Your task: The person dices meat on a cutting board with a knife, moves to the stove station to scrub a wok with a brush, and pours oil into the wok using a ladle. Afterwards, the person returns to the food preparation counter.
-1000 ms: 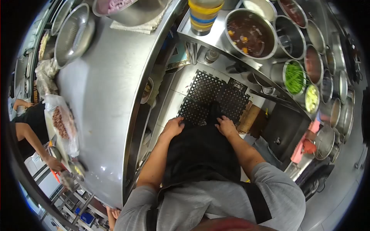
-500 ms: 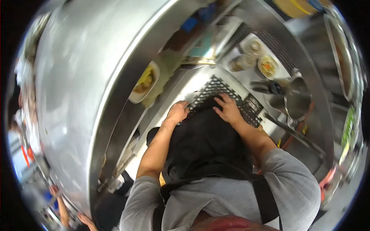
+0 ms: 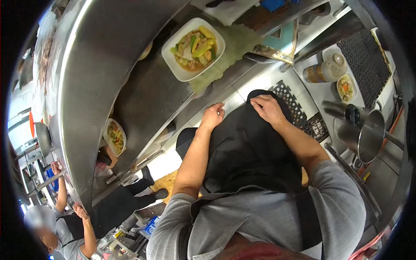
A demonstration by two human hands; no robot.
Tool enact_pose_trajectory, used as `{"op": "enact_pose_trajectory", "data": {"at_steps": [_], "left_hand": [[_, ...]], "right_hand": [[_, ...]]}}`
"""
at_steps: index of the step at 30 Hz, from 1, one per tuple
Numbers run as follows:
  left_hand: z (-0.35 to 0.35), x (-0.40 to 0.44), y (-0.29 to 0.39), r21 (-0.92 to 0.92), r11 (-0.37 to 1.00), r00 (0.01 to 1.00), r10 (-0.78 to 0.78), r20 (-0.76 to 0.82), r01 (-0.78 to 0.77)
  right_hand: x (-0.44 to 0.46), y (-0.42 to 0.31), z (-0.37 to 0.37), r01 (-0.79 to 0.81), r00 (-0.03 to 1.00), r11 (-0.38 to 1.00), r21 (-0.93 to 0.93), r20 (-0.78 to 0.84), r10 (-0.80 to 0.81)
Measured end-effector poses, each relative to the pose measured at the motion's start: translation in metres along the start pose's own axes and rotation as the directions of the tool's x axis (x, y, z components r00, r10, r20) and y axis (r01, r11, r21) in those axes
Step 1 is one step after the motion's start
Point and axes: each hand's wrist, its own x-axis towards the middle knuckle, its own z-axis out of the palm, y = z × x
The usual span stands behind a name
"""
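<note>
My left hand (image 3: 212,116) is at the left edge of my black apron (image 3: 251,151), its fingers curled in loosely and nothing visible in them. My right hand (image 3: 267,107) rests on the upper right part of the apron, fingers stretched toward the left and lying on the cloth. The apron hangs over my lap and knees. Nearest to my left hand, on the steel shelf, a white square bowl (image 3: 193,50) of stir-fried vegetables in brown sauce sits on a green cloth (image 3: 229,56).
A second dish of vegetables (image 3: 115,138) stands farther left on the steel counter (image 3: 143,86). At right are a steel pot (image 3: 371,136), squeeze bottles (image 3: 323,72), a small food bowl (image 3: 345,88) and a perforated black mat (image 3: 290,102). A co-worker (image 3: 73,225) stands lower left.
The view has swung left, so the bowl and the co-worker show more fully. My left hand's fingers have curled; my right hand's spread fingers have come closer together.
</note>
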Motion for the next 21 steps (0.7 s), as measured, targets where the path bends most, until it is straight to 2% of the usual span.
{"op": "enact_pose_trajectory", "data": {"at_steps": [1,3,4,5,6,7,8,9,10,11,12,13,14,16,17,19,21], "left_hand": [[-0.005,-0.003,0.002,0.005,1.000,1.000,-0.013,0.004,0.013],[-0.010,-0.014,0.001,0.075,0.992,0.986,-0.111,0.128,0.102],[-0.002,-0.033,-0.002,0.064,0.989,0.983,-0.138,0.124,0.131],[0.006,-0.051,-0.002,0.178,0.978,0.990,0.119,-0.071,-0.105],[-0.002,-0.025,0.004,0.356,0.868,0.855,0.448,-0.261,-0.347],[-0.034,-0.020,0.056,0.151,0.924,0.896,0.379,-0.230,-0.352],[-0.015,-0.008,0.019,0.074,0.979,0.981,0.186,0.054,-0.189],[0.004,0.003,-0.018,0.122,0.992,0.925,-0.067,0.373,0.022],[0.023,0.014,-0.055,0.264,0.954,0.752,-0.276,0.599,0.141],[0.010,0.029,-0.037,0.259,0.961,0.805,-0.224,0.550,0.091],[0.013,0.003,-0.025,-0.034,0.997,0.985,0.073,0.159,-0.069],[0.023,-0.030,-0.022,-0.251,0.922,0.932,0.220,-0.287,-0.295],[0.020,-0.026,-0.035,0.033,0.953,0.937,0.301,-0.179,-0.300],[0.005,-0.036,-0.017,-0.066,0.998,1.000,0.015,-0.025,-0.017],[-0.004,-0.045,-0.005,-0.116,0.985,0.992,-0.121,0.047,0.125],[-0.001,-0.046,-0.010,0.028,0.997,0.998,-0.065,-0.003,0.065],[0.003,-0.048,-0.015,0.001,0.997,0.996,-0.076,-0.056,0.076]], "right_hand": [[0.005,-0.016,0.001,-0.005,1.000,1.000,0.012,0.006,0.005],[0.016,-0.051,0.007,0.035,0.998,0.983,0.181,0.038,-0.043],[0.026,-0.071,0.011,0.113,0.993,0.956,0.269,0.011,-0.121],[0.020,-0.095,0.018,0.120,0.988,0.930,0.347,0.052,-0.147],[0.044,-0.105,0.021,0.193,0.973,0.904,0.382,0.043,-0.226],[0.079,-0.114,0.020,0.333,0.934,0.879,0.342,0.009,-0.358],[0.085,-0.143,0.028,0.394,0.909,0.849,0.353,-0.013,-0.416],[0.098,-0.152,0.036,0.326,0.853,0.925,0.197,0.361,-0.378],[0.099,-0.167,0.065,0.364,0.909,0.817,0.448,0.019,-0.416],[0.123,-0.184,0.069,0.752,0.659,0.651,0.105,-0.091,-0.747],[0.137,-0.212,0.074,0.626,0.775,0.739,0.250,-0.098,-0.624],[0.154,-0.237,0.081,0.616,0.772,0.732,0.290,-0.038,-0.634],[0.168,-0.256,0.087,0.589,0.772,0.733,0.341,0.032,-0.635],[0.193,-0.290,0.094,0.724,0.670,0.677,-0.131,-0.104,-0.736],[0.208,-0.305,0.100,0.719,0.645,0.649,-0.249,-0.109,-0.756],[0.236,-0.323,0.108,0.674,0.685,0.659,-0.334,-0.053,-0.727],[0.255,-0.337,0.117,0.646,0.726,0.667,-0.372,0.029,-0.687]]}}
